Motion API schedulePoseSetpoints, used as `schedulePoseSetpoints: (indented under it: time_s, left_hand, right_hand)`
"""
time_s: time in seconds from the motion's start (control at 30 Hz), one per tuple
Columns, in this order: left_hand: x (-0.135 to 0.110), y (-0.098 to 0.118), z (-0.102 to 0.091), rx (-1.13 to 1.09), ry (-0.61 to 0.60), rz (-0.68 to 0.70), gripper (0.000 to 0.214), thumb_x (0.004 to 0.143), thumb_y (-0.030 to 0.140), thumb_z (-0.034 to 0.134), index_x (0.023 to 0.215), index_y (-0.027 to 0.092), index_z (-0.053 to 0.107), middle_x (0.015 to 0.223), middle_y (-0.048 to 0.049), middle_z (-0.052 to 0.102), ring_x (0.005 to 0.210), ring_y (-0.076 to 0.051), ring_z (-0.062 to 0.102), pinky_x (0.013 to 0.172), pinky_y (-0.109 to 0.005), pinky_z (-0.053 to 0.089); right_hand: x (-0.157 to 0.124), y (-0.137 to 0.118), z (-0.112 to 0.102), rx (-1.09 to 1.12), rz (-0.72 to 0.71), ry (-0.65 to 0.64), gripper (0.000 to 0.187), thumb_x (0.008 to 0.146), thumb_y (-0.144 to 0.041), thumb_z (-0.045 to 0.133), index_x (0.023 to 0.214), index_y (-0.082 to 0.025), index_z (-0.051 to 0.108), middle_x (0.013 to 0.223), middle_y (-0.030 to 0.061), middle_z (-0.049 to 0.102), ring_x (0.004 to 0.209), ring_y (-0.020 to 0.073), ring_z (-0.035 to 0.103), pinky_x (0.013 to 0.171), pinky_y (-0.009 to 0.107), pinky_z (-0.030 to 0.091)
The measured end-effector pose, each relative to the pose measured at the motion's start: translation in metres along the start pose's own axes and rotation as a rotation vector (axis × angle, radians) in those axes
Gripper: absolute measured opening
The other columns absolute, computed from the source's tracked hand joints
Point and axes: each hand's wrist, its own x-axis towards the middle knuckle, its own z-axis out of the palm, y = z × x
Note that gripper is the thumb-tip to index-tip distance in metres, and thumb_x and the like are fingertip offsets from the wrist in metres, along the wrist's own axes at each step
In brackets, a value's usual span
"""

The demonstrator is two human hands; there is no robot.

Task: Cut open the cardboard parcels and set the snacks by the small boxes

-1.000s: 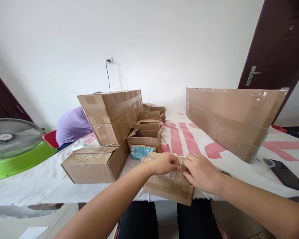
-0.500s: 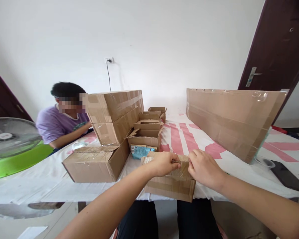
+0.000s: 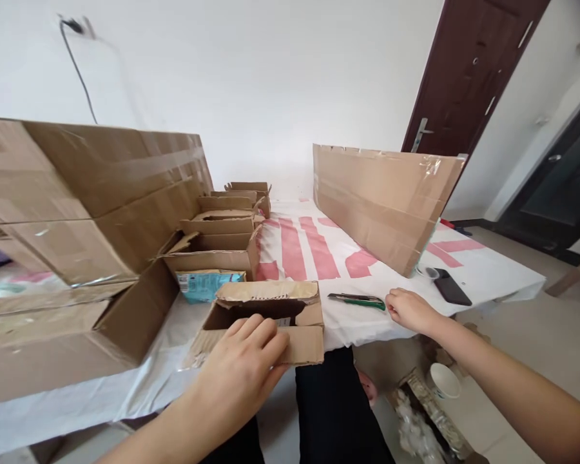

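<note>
An opened cardboard box [image 3: 305, 345] sits at the table's near edge, its top flap raised at the far side and its inside dark. My left hand [image 3: 251, 351] grips the box's near wall, fingers curled over the rim. Right of the box lies a utility knife [image 3: 360, 301] with a green handle, flat on the cloth. My right hand [image 3: 408, 309] is just beyond the handle's end, fingers curled together; nothing shows in them. A blue packet [image 3: 205, 285] lies behind the box.
More open cardboard boxes [image 3: 222, 243] line up behind the packet. Large taped cartons [image 3: 58, 251] are stacked at the left, and a tall cardboard panel [image 3: 377, 200] stands at the right. A phone [image 3: 452, 287] and a clear cup [image 3: 428, 273] lie near the right edge.
The view has turned right. The box top, closed under both hands before, is now open. My right hand has left the box and moved right to the knife; my left hand stays on the box.
</note>
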Motion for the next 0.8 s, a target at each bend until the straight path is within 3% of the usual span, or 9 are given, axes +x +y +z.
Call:
schedulePoseSetpoints:
  time_s: [0.17,0.3,0.47,0.57,0.8]
  left_hand:
    - [-0.008,-0.005,0.009,0.033,0.073,0.029,0.013,0.077,0.024,0.065,0.089,0.022,0.061,0.084,-0.0037,0.062,0.078,-0.025,0.056,0.067,-0.037,0.045]
    - [-0.011,-0.007,0.012,0.012,0.097,0.039,0.015,0.080,0.026,0.062,0.095,0.023,0.060,0.087,-0.0043,0.063,0.079,-0.024,0.057,0.068,-0.038,0.047]
    - [-0.014,-0.008,0.014,-0.033,0.114,0.040,0.014,0.085,0.025,0.055,0.098,0.023,0.061,0.088,-0.0047,0.063,0.081,-0.024,0.058,0.071,-0.038,0.049]
    - [-0.013,-0.009,0.013,-0.045,0.106,0.028,0.013,0.086,0.025,0.053,0.095,0.023,0.063,0.086,-0.0045,0.064,0.080,-0.023,0.058,0.070,-0.037,0.049]
    - [-0.016,-0.007,0.009,-0.078,0.070,0.014,0.011,0.088,0.022,0.053,0.091,0.021,0.063,0.086,-0.0048,0.062,0.081,-0.023,0.057,0.071,-0.037,0.050]
  right_hand:
    - [-0.010,0.008,0.030,0.043,0.029,-0.087,0.019,0.080,-0.007,0.051,0.081,-0.014,0.068,0.088,0.0109,0.067,0.089,0.0220,0.061,0.079,0.029,0.043]
    - [-0.014,0.020,0.027,0.159,0.005,-0.179,0.022,0.067,-0.007,0.062,0.084,-0.017,0.070,0.092,0.0068,0.070,0.085,0.0204,0.064,0.074,0.025,0.045]
    - [-0.014,0.029,0.024,0.271,0.067,-0.159,0.031,0.081,-0.006,0.043,0.096,-0.019,0.067,0.090,0.0029,0.072,0.078,0.0147,0.065,0.071,0.023,0.045]
    - [-0.010,0.024,0.030,0.275,0.104,-0.146,0.030,0.081,-0.006,0.046,0.100,-0.019,0.065,0.083,0.0007,0.072,0.075,0.0141,0.064,0.067,0.022,0.043]
    - [-0.004,0.006,0.037,0.150,0.108,-0.073,0.024,0.076,-0.003,0.051,0.069,-0.019,0.067,0.075,0.0059,0.068,0.079,0.0212,0.062,0.069,0.027,0.039]
